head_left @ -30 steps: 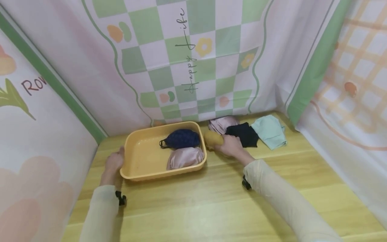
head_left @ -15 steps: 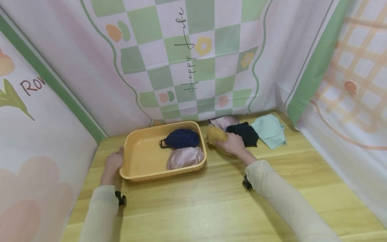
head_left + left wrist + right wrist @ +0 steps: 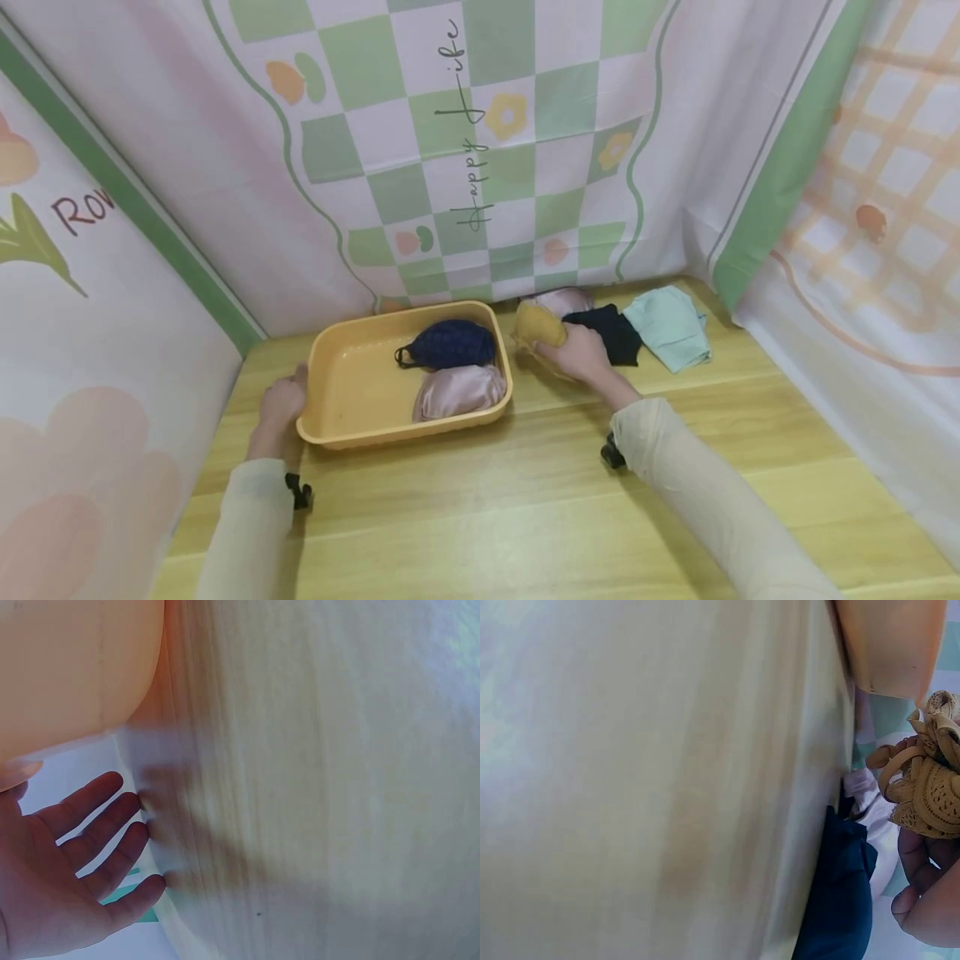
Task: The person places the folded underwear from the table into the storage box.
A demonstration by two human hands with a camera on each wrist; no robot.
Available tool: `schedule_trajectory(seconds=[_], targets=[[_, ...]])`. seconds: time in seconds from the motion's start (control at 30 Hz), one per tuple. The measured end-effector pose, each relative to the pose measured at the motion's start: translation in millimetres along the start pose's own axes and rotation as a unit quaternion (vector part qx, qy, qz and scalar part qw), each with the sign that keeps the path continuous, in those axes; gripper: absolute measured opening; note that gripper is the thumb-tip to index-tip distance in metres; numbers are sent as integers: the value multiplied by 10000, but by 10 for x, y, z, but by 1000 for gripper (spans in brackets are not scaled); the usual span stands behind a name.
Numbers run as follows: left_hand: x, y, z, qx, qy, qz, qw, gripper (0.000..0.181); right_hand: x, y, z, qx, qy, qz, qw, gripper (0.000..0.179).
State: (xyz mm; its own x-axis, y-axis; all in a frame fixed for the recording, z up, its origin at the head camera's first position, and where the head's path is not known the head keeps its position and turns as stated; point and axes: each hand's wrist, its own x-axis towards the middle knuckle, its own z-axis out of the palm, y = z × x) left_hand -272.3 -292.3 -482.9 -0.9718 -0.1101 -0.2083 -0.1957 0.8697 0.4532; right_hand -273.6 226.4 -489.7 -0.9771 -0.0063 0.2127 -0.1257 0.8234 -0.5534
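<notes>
My right hand (image 3: 581, 354) grips a folded mustard-yellow bra (image 3: 540, 325), held just right of the orange plastic basin (image 3: 405, 432). Lacy trim and looped straps of this bra (image 3: 928, 791) show in the right wrist view. At the basin's left end is my left hand (image 3: 283, 400), touching the rim. Its fingers (image 3: 97, 832) spread fairly straight below the rim in the left wrist view. Inside the basin, on the right side, lie a navy folded bra (image 3: 453, 343) with a strap loop and a pink satin folded bra (image 3: 461, 390).
Right of the basin, along the back of the wooden table (image 3: 450, 517), lie a pink satin garment (image 3: 566, 300), a black folded cloth (image 3: 615, 333) and a mint-green folded cloth (image 3: 667, 325). A printed curtain (image 3: 495, 183) hangs directly behind them.
My right hand has shifted slightly right, away from the basin, and the yellow bra has tilted upward in its grip. The left hand and the basin have stayed in place.
</notes>
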Motion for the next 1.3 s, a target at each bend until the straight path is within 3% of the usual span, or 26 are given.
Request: schedule_trajectory(seconds=[0.37, 0.63, 1.3], targets=[[1, -3, -5, 28, 15, 34, 10000, 93, 5, -123, -84, 282, 249, -129, 9992, 47], [17, -17, 6, -33, -32, -7, 10000, 90, 2, -215, -130, 429, 198, -105, 9988, 52], [43, -17, -3, 24, -56, -72, 10000, 93, 2, -493, -208, 947, -50, -200, 9953, 42]])
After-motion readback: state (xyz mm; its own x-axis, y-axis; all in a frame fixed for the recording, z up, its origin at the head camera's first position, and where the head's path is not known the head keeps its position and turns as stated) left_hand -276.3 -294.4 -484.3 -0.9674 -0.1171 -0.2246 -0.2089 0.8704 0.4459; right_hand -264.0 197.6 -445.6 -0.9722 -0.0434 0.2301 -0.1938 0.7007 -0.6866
